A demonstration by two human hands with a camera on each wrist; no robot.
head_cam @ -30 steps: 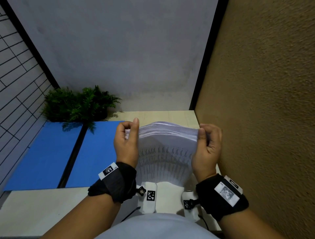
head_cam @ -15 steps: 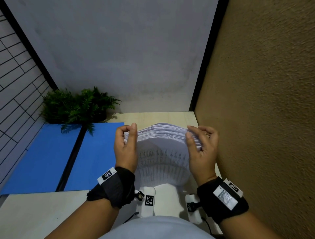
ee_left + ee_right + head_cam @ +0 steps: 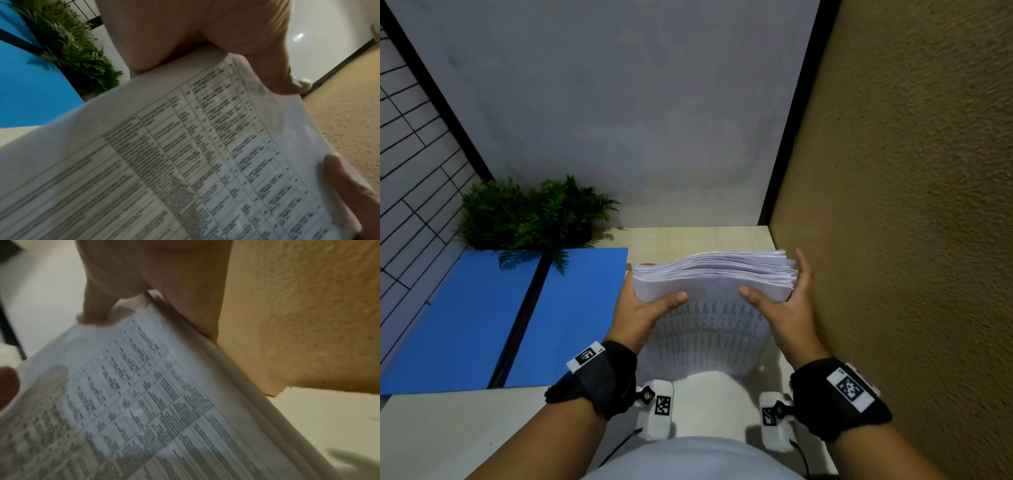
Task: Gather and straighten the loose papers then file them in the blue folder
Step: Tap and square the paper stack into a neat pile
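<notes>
A thick stack of white printed papers (image 3: 712,274) stands on edge over the pale table (image 3: 698,236), its printed face toward me. My left hand (image 3: 643,308) grips the stack's left side, thumb on the front sheet and fingers behind. My right hand (image 3: 786,308) grips the right side the same way. The top edges are wavy and uneven. The blue folder (image 3: 465,318) lies open flat to the left, with a black spine down its middle. In the left wrist view the papers (image 3: 185,162) fill the frame under my left hand (image 3: 205,32); in the right wrist view the papers (image 3: 144,402) sit under my right hand (image 3: 154,272).
A green fern plant (image 3: 530,216) stands at the back, overhanging the folder's far edge. A brown textured wall (image 3: 893,240) runs close along the right of the stack. A grey wall closes the back. Bare tabletop (image 3: 448,428) lies in front of the folder.
Both hands slid from the stack's top corners down to its sides, thumbs now pressed on the front sheet. The stack's top edge looks flatter and more squared.
</notes>
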